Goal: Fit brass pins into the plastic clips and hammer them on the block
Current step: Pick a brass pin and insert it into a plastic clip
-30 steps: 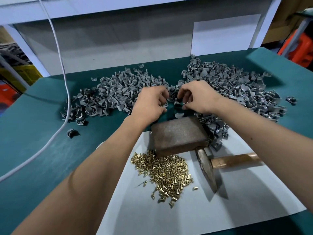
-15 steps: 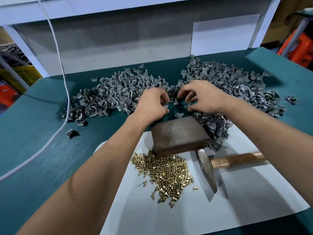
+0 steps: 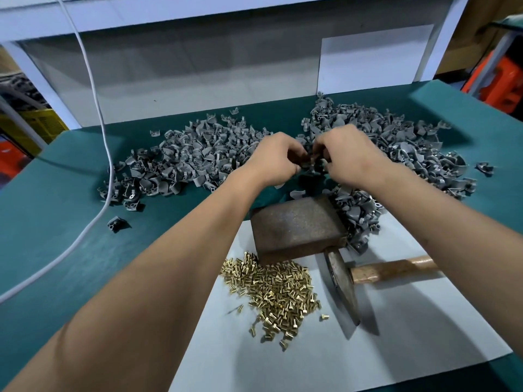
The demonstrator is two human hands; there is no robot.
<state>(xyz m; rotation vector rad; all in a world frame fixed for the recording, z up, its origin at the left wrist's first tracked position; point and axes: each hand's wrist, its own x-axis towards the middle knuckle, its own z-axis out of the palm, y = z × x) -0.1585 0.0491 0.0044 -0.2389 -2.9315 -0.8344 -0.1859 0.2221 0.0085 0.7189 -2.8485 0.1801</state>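
Centrally, rusty rectangular block [image 3: 297,224], shiny brass pins [image 3: 276,292]; grey curved plastic clips [image 3: 195,159]

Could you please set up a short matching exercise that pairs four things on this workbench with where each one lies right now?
Things:
1. rusty brown metal block
2. small brass pins
3. wooden-handled hammer
4. white cable

Places:
A. trailing across the green mat on the left
B. heaped on the white sheet, in front of the block
C. at the far edge of the white sheet, below both hands
D. lying on the white sheet, right of the pins

Pairs: 1-C, 2-B, 3-D, 4-A
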